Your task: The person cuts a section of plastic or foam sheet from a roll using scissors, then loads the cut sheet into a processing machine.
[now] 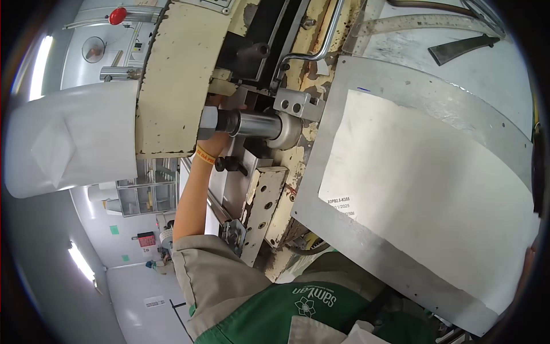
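White workshop wall (127,291) lies at eight o'clock. Left hand (220,139), ten o'clock, reaches behind a metal shaft (256,124) near eleven — grip hidden, can't tell; a shifting shaft could trap that hand.

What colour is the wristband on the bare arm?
Yellow-orange with darker lettering; the wristband shows best in the head view.

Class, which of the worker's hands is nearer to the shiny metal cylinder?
Left. The left hand is close behind the metal cylinder, partly hidden; contact is unclear. The right hand, barely showing, is far off at the picture's right edge, past the white sheet.
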Action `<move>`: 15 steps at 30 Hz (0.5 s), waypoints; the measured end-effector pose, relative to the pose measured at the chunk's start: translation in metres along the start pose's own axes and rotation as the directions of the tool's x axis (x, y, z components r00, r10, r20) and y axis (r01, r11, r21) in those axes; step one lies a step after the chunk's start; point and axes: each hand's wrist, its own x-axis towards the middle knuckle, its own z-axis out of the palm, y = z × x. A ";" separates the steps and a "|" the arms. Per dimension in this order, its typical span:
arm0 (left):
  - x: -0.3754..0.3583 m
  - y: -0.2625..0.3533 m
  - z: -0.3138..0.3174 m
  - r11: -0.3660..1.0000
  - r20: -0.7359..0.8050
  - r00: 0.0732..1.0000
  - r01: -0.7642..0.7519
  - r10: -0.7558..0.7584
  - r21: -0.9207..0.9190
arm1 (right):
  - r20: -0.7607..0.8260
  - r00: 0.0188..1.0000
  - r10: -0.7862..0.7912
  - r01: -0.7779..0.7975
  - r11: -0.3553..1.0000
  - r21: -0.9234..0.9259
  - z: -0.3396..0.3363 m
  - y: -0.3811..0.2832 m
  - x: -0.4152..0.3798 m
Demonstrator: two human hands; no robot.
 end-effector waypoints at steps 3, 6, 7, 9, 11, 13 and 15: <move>0.008 -0.001 0.003 0.989 -0.115 0.988 -0.084 0.098 0.123 | 0.027 0.999 0.025 -0.025 0.999 -0.028 -0.002 0.000 0.000; 0.010 0.017 -0.010 0.968 0.138 0.990 -0.033 -0.002 0.249 | 0.031 0.999 -0.029 0.030 0.999 -0.040 -0.003 0.005 -0.001; 0.015 0.035 -0.010 1.000 0.091 0.996 -0.015 0.017 -0.019 | 0.044 0.999 -0.020 0.021 1.000 -0.018 -0.004 0.006 0.000; 0.006 0.018 -0.009 0.998 0.067 0.997 -0.030 0.026 0.055 | 0.012 1.000 0.028 -0.028 1.000 -0.014 -0.003 0.007 -0.005; -0.003 -0.004 -0.010 0.962 0.077 0.992 -0.113 0.097 0.248 | 0.042 0.996 0.081 -0.080 0.997 -0.018 -0.006 0.004 -0.005; -0.007 -0.027 -0.002 0.836 0.105 0.968 -0.249 0.227 0.489 | 0.021 0.997 0.072 -0.071 0.997 -0.034 -0.003 0.002 -0.004; -0.004 -0.033 0.004 0.977 0.035 0.991 -0.130 0.125 0.172 | -0.170 0.975 0.145 -0.104 0.968 0.229 0.010 -0.002 -0.003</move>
